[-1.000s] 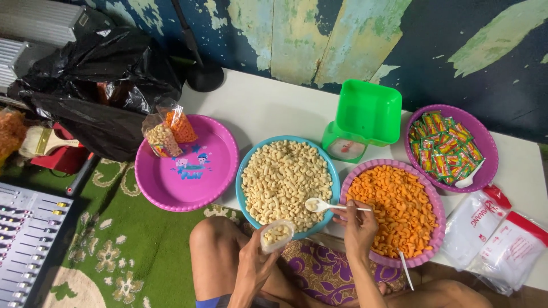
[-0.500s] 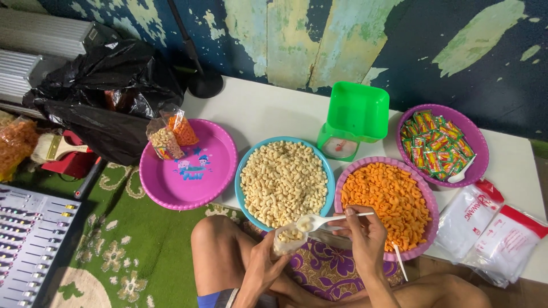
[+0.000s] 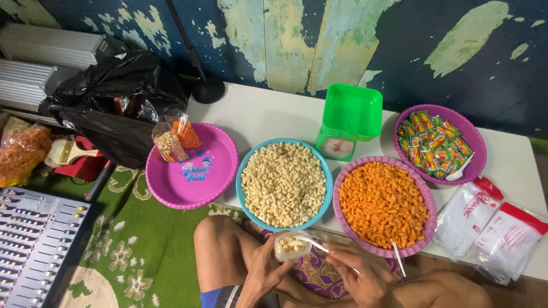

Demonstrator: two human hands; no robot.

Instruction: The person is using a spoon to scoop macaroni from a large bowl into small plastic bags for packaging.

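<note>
1. The left hand is wrapped around a small clear bag, fingers curled on its lower part and holding the mouth up and open, just below the rim of the blue bowl.
2. The right hand has its fingers pinched narrow on the handle of a white spoon, whose tip is poking into the mouth of that bag.
3. Inside the bag sits a shallow layer of pale puffed snacks; by my reading it is well short of full, so the filling looks only partly done.
4. The blue bowl is heaped with the same pale puffs, so plenty of stock is left.
5. Just to its right, the purple bowl is brimming with orange snacks, with a thin white stick or second spoon handle leaning at its near edge.
6. In the pink bowl to the left, 2 filled packets rest against the far rim: I take those as the finished count visible here.
7. Behind sits a green kitchen scale, its tray empty.
8. Far right, another purple bowl holds small seasoning sachets, and flat packs of empty plastic bags lie on the white table.
</note>
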